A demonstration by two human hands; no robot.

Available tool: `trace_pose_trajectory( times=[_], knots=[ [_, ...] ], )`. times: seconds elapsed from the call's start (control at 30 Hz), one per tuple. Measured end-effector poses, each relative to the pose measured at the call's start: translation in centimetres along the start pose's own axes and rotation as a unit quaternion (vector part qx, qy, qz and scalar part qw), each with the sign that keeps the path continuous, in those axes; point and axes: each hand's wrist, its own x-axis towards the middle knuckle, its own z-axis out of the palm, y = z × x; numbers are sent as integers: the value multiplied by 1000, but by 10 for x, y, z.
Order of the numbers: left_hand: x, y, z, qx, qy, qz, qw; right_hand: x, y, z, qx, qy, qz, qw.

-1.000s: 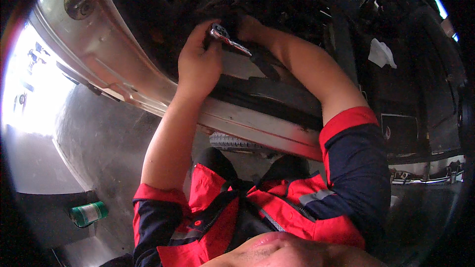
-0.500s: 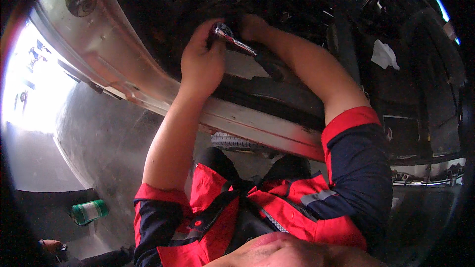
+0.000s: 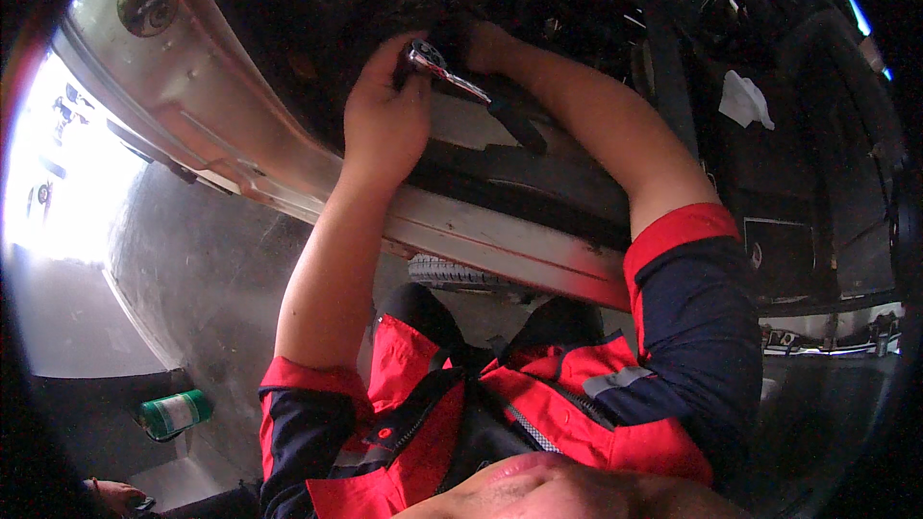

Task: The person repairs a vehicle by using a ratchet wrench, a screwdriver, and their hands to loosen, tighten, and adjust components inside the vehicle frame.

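Observation:
A ratchet wrench (image 3: pixel 461 86) with a chromed head and a dark handle slants down to the right inside the car's door opening. My left hand (image 3: pixel 389 101) is closed round the ratchet's head, thumb and fingers wrapped about it. Beyond the ratchet, my right hand (image 3: pixel 488 46) reaches into the dark interior; its fingers are lost in shadow, so what they touch cannot be made out. Both forearms pass over the pale door sill (image 3: pixel 481 238) of the car body.
The bare metal door frame (image 3: pixel 183 86) curves up on the left. A white scrap (image 3: pixel 744 101) lies on the dark surface to the right. A green container (image 3: pixel 175 413) is at lower left, near another person's hand (image 3: pixel 117 497). Below the sill shows a tyre (image 3: pixel 452 272).
The ratchet's handle has swung slightly and its dark grip shows more clearly. My left hand has shifted a little to the left. The other person's hand at lower left has moved slightly.

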Motion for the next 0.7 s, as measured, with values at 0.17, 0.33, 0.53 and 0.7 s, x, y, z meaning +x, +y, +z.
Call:
trace_pose_trajectory(
  times=[0.17, 0.33, 0.53, 0.7],
  knots=[
    [1, 1, 2, 2, -2, 26, 1000, -2, 10, -2, 62, 19, -18, 998],
    [-2, 4, -2, 11, 7, 13, 1000, 1, 5, 1, 106, 16, -15, 994],
    [2, -2, 7, -36, 3, 7, 999, 9, 29, 13, -6, -29, -38, 999],
    [1, -5, 3, -49, 7, 24, 998, 6, 17, 8, 72, -31, 26, 997]
  ],
)
